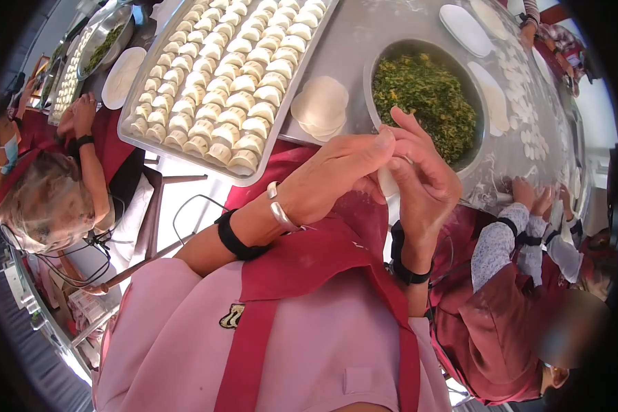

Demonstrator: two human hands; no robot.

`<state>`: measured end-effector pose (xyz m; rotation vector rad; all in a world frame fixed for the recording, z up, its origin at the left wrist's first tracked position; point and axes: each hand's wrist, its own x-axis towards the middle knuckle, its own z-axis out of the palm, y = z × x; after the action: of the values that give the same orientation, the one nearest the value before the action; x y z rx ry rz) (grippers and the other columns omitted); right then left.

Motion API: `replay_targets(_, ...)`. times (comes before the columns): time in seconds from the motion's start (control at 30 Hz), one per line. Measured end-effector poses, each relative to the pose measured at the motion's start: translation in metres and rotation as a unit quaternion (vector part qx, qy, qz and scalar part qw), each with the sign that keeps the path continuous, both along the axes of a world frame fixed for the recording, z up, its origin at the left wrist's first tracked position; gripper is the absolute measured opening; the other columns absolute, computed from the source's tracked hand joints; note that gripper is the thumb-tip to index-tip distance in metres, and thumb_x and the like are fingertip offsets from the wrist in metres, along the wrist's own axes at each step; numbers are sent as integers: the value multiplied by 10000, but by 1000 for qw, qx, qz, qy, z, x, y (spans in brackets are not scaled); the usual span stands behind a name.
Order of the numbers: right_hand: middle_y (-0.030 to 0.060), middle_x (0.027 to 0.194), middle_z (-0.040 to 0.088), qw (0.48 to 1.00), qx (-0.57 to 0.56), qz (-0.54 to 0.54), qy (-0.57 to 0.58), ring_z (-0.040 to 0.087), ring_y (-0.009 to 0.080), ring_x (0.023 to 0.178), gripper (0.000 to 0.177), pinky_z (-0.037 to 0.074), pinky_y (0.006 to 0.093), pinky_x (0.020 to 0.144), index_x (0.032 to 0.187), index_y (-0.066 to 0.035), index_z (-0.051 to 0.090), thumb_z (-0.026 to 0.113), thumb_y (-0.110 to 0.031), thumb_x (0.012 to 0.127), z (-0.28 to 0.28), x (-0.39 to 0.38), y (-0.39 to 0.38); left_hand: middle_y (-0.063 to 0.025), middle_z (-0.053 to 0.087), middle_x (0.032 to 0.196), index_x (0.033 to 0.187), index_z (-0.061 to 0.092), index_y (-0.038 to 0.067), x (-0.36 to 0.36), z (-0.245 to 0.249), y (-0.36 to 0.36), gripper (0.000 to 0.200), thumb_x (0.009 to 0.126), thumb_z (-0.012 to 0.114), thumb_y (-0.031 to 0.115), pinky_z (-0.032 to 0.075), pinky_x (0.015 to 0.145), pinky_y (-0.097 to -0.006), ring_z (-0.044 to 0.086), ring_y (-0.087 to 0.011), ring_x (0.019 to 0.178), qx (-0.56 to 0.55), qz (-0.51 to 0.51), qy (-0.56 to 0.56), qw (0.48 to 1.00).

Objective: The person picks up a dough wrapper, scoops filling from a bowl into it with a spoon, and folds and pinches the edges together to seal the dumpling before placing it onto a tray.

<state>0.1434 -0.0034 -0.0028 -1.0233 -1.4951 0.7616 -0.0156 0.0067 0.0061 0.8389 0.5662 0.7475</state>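
Note:
My left hand and my right hand meet in front of my apron, fingers closed and pressed together around a dumpling. Only a pale edge of its dough shows between the fingers; the rest is hidden. Just beyond my hands stands a metal bowl of chopped green and yellow filling. Left of the bowl lies a small stack of round dough wrappers. A metal tray with rows of folded dumplings is at the upper left.
On the steel table, white oval plates and scattered dough pieces lie to the right. Co-workers sit on both sides; a sleeved arm reaches the table at right. Another filling bowl stands at far left.

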Motion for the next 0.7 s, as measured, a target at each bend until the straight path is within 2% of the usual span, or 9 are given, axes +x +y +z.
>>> replay_targets(0.1, 117, 997, 723, 1000, -4, 3, 15, 615, 315, 1168, 83, 375, 507, 1090, 858, -3, 688, 715, 29, 786, 2, -2, -1, -52, 617, 1054, 1190, 633, 29, -1, 3, -1, 573, 1034, 377, 517, 513, 775, -267, 575, -115, 876, 3, -5, 10, 1000)
replay_targets(0.3, 119, 1004, 730, 998, 31, 16, -43, 599, 310, 1197, 100, 373, 487, 1093, 878, -3, 707, 714, 33, 786, -4, 1, -1, -53, 612, 1086, 1196, 623, 27, 1, 5, -6, 555, 1040, 376, 499, 509, 814, -281, 571, -115, 928, -17, -1, -26, 1000)
replay_targets(0.4, 131, 1145, 700, 999, 21, 17, -44, 569, 299, 1241, 225, 437, 438, 1042, 1003, -16, 713, 734, 7, 781, -13, 1, -2, -46, 606, 1077, 1217, 595, 19, 2, 1, -6, 530, 1044, 385, 474, 493, 866, -279, 568, -113, 961, -56, 7, -61, 997)
replay_targets(0.43, 136, 1204, 670, 1000, -12, 6, -16, 545, 295, 1267, 288, 454, 414, 1017, 1061, -20, 700, 742, -2, 776, -7, -2, -4, -43, 604, 1069, 1229, 582, 17, 3, -1, -5, 520, 1046, 390, 463, 487, 885, -278, 568, -112, 972, -68, 9, -73, 995)
replay_targets(0.5, 144, 1322, 611, 996, -80, -16, 39, 497, 285, 1320, 418, 489, 367, 966, 1176, -29, 675, 759, -19, 767, 10, -11, -11, -99, 594, 1143, 1287, 512, -11, 3, -1, -5, 526, 1052, 379, 440, 476, 958, -335, 580, -167, 1069, -76, 22, -88, 993)
replay_targets(0.53, 146, 1360, 579, 997, -68, -16, 45, 473, 283, 1339, 468, 497, 349, 944, 1219, -31, 650, 765, -26, 765, 8, -9, -12, -128, 589, 1180, 1316, 477, -24, 3, -1, -6, 533, 1055, 374, 429, 470, 994, -364, 585, -195, 1118, -80, 28, -96, 992)
replay_targets(0.6, 150, 1436, 514, 997, -44, -17, 57, 426, 281, 1377, 571, 512, 313, 900, 1304, -37, 602, 775, -39, 760, 1, -4, -13, -130, 576, 1190, 1339, 449, -30, 4, 3, -7, 528, 1053, 393, 411, 462, 1005, -359, 574, -199, 1135, -75, 34, -116, 990)
replay_targets(0.7, 160, 1366, 577, 996, -22, -50, 71, 403, 292, 1395, 435, 467, 356, 981, 1214, -14, 658, 748, -29, 788, 7, -13, -19, -126, 555, 1207, 1344, 432, -33, 5, 6, -13, 503, 1055, 401, 377, 449, 1022, -359, 552, -203, 1171, -60, 41, -146, 987)
